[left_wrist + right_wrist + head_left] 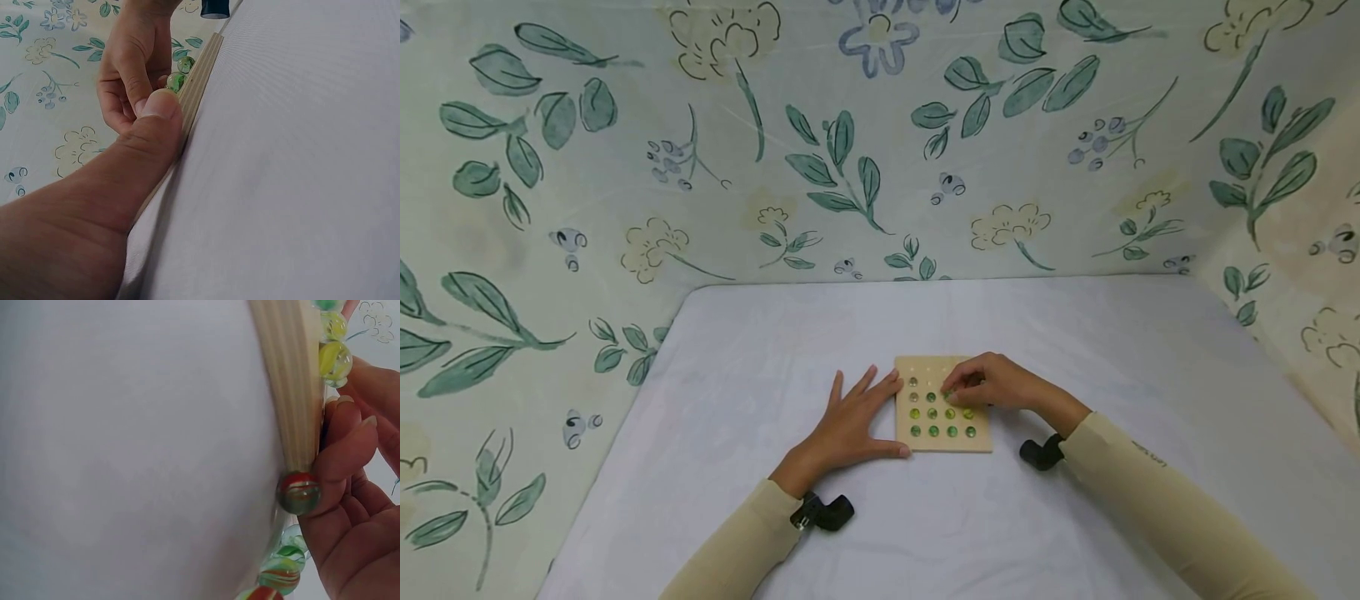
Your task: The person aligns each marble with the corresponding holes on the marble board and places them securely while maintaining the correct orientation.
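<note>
A square wooden board (pixel 981 446) lies on the white cloth, with rows of glass marbles (pixel 933 431) in its hollows. My left hand (pixel 850 425) is spread at its left side. The left thumb lies at the near corner and the fingertips at the left edge. Over the board's far right part, my right hand (pixel 1000 383) has its fingertips bent down, pinching a green marble (pixel 948 395) at the second row from the far side. In the left wrist view the right hand (pixel 134 69) shows beyond the left thumb, close to two green marbles (pixel 176 81).
Beside the curled right fingers, the right wrist view shows a red-banded marble (pixel 299 492) and several more marbles (pixel 280 576), hidden from the head view. White cloth (pixel 775 350) surrounds the board. Leaf-patterned fabric (pixel 850 167) hangs behind.
</note>
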`<state>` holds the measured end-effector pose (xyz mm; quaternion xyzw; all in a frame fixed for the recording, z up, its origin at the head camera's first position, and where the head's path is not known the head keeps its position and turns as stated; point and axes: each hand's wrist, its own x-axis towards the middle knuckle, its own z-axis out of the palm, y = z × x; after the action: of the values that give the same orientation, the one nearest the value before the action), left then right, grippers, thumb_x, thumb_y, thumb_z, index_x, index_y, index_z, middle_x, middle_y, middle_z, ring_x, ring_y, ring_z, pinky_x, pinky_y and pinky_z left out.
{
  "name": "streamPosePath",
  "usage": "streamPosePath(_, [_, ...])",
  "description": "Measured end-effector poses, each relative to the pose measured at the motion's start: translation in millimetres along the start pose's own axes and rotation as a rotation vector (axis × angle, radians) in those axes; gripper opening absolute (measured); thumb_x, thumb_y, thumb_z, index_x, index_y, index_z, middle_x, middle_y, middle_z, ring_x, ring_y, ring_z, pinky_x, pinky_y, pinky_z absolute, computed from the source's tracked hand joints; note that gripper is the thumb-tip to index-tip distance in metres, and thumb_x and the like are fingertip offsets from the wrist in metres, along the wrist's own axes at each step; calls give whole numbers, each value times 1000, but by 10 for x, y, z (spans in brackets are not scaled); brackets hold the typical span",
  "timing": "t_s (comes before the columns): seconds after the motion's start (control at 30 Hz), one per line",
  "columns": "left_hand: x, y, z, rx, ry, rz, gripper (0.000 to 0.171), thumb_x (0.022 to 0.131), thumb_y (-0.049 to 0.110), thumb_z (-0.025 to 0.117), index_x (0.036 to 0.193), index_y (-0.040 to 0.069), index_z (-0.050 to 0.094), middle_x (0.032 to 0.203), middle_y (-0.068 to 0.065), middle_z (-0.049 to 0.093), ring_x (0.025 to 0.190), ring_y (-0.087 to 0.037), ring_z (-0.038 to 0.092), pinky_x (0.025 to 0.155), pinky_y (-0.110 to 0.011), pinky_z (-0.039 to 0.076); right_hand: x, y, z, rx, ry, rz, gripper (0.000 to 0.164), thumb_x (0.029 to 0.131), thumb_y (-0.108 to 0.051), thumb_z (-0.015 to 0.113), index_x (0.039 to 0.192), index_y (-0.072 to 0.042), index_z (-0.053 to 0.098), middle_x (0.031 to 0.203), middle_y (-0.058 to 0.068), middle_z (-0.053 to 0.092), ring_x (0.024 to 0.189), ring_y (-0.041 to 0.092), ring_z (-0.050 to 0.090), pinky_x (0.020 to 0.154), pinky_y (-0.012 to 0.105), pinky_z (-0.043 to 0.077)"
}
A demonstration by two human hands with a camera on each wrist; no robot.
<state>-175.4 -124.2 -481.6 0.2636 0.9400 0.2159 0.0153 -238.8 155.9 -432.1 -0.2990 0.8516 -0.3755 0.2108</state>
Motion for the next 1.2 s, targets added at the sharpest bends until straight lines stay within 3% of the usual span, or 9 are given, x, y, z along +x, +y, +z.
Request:
streamPosePath(0.67, [8, 12, -5, 9, -3, -1, 107, 69, 79, 62, 153, 22, 28, 159, 10, 20, 148, -21, 7, 112, -61, -8, 13, 25, -32, 6, -15, 19, 18, 89, -20, 70, 105, -14, 74, 87, -1, 65, 80, 18, 55, 70, 27, 47])
streamPosePath(0.97, [10, 20, -10, 24, -2, 19, 107, 70, 78, 62, 154, 22, 26, 159, 7, 20, 148, -24, 8, 111, -63, -7, 14, 41, -82, 29, -26, 51, 18, 89, -25, 71, 106, -18, 74, 88, -2, 66, 76, 18, 56, 62, 28, 49])
streamPosePath(1.2, [16, 0, 20, 32, 8, 17, 107, 70, 79, 61, 154, 22, 28, 159, 7, 21, 148, -23, 8, 111, -63, -6, -23, 36, -150, 9, 19, 72, 18, 90, -24, 69, 106, -19, 74, 101, -2, 68, 78, 19, 57, 61, 30, 49])
